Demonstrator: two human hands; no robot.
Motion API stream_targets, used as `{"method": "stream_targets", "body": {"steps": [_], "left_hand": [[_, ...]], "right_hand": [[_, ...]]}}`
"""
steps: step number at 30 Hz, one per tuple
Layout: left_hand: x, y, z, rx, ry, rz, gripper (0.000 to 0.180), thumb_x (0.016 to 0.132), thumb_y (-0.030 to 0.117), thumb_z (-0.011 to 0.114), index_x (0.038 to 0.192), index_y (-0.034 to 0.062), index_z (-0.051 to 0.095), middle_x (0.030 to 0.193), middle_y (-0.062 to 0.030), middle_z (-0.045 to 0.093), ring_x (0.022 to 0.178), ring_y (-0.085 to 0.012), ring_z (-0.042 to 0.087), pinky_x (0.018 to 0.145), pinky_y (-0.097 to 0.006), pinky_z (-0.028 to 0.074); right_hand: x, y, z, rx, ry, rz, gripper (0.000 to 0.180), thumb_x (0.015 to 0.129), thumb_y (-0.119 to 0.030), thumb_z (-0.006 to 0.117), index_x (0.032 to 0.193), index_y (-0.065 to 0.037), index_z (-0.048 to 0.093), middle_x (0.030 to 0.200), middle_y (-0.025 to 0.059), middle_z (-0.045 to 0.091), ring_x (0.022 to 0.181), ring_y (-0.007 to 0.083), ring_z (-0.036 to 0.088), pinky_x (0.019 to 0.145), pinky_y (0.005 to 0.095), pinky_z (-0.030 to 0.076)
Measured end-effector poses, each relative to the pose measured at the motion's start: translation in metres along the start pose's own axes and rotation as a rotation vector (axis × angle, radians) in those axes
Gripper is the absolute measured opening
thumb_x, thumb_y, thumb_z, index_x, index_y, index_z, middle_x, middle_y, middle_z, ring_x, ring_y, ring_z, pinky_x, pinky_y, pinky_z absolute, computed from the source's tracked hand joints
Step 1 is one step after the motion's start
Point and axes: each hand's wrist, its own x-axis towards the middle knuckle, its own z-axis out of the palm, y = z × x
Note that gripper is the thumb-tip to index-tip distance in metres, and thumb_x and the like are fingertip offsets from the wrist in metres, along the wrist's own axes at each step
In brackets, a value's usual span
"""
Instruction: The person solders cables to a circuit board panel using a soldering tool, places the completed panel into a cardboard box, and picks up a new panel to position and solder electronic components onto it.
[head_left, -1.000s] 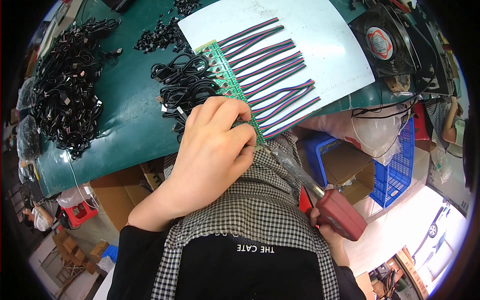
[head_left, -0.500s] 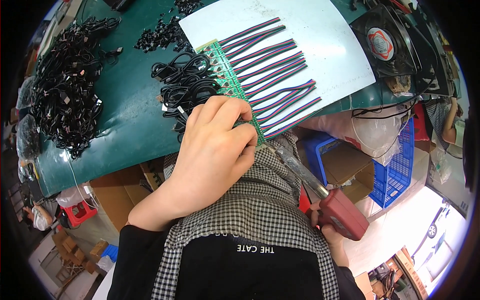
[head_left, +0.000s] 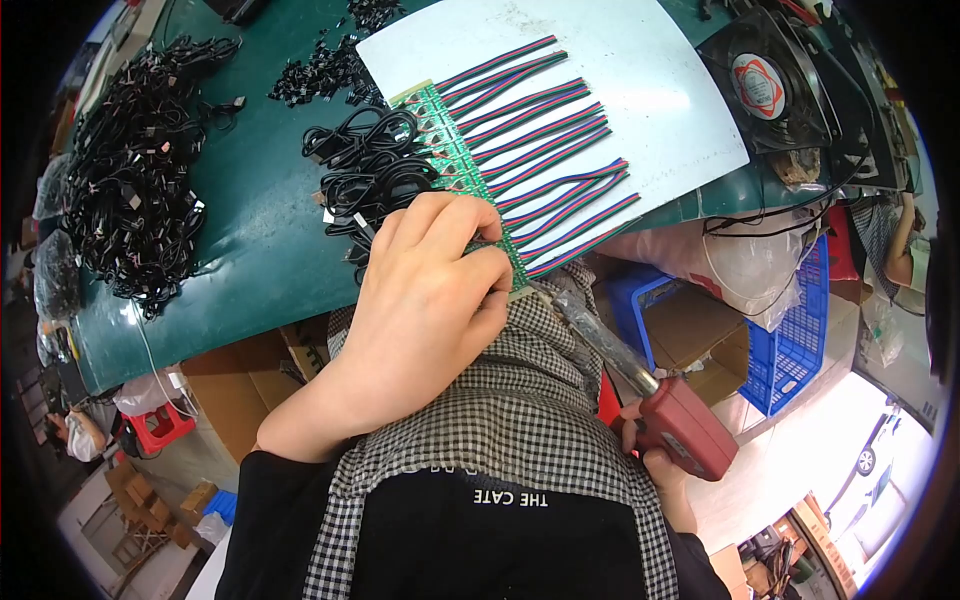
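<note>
My left hand [head_left: 430,290] rests at the near edge of the green table [head_left: 250,240], fingers curled and pinching something small at the near end of a long green circuit strip [head_left: 445,135]. Many red, green and blue ribbon wires [head_left: 545,150] run from that strip over a white sheet [head_left: 650,80]. My right hand [head_left: 655,455] is below the table edge, gripping a red-handled soldering iron [head_left: 685,425] whose metal shaft [head_left: 590,325] points up toward the strip's near end.
A bundle of black cables [head_left: 370,165] lies just left of the strip, a larger heap [head_left: 135,190] at far left. Small black parts [head_left: 320,70] are scattered at the back. A black fan [head_left: 765,85] sits right; a blue crate [head_left: 800,330] and cardboard boxes stand below.
The left hand stays at the strip's near end with slight finger shifts. The right hand with the soldering iron has barely moved.
</note>
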Motion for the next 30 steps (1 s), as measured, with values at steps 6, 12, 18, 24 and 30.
{"method": "stream_targets", "body": {"steps": [6,12,18,24,30], "left_hand": [[0.0,-0.001,0.0,-0.01,-0.002,-0.016,0.013,0.06,0.001,0.065,0.069,0.0047,0.056,0.093,-0.0058,0.052,0.093,-0.0252,0.049,0.081,-0.035,0.039],[0.001,-0.002,-0.004,-0.054,-0.024,-0.031,0.013,0.061,0.001,0.065,0.07,0.004,0.056,0.093,-0.0064,0.052,0.094,-0.0254,0.048,0.082,-0.035,0.039],[0.0,-0.004,-0.003,-0.079,-0.034,-0.041,0.013,0.062,0.001,0.065,0.071,0.004,0.056,0.093,-0.0064,0.052,0.095,-0.025,0.048,0.083,-0.034,0.038],[-0.004,-0.013,0.002,-0.137,-0.005,-0.023,0.015,0.063,0.002,0.066,0.074,0.0053,0.056,0.096,-0.0058,0.053,0.096,-0.0251,0.047,0.084,-0.035,0.037],[-0.006,-0.013,0.001,-0.134,0.006,0.008,0.02,0.062,0.003,0.068,0.078,0.0059,0.057,0.1,-0.0062,0.053,0.098,-0.0253,0.047,0.086,-0.035,0.036]], "right_hand": [[0.002,-0.004,0.006,0.173,-0.011,-0.079,0.055,0.065,-0.038,0.076,0.091,0.007,0.059,0.068,0.0057,0.06,0.057,0.0136,0.055,0.059,0.0245,0.043],[-0.001,0.005,-0.002,0.148,-0.101,-0.07,0.072,0.071,-0.052,0.069,0.106,0.008,0.051,0.097,0.0124,0.058,0.055,0.0116,0.048,0.05,0.0223,0.035],[0.004,-0.006,0.008,0.18,-0.054,-0.077,0.072,0.069,-0.053,0.07,0.104,0.007,0.05,0.091,0.0118,0.058,0.048,0.013,0.047,0.048,0.0224,0.035],[0.022,-0.011,0.017,0.446,-0.029,-0.212,0.058,0.07,-0.026,0.074,0.111,0.004,0.047,0.1,0.0129,0.054,0.06,0.0135,0.051,0.054,0.0236,0.042],[0.048,-0.039,0.04,0.281,-0.051,-0.266,0.048,0.068,0.004,0.068,0.108,-0.004,0.043,0.087,0.0061,0.049,0.067,0.0093,0.049,0.063,0.0248,0.045]]}}
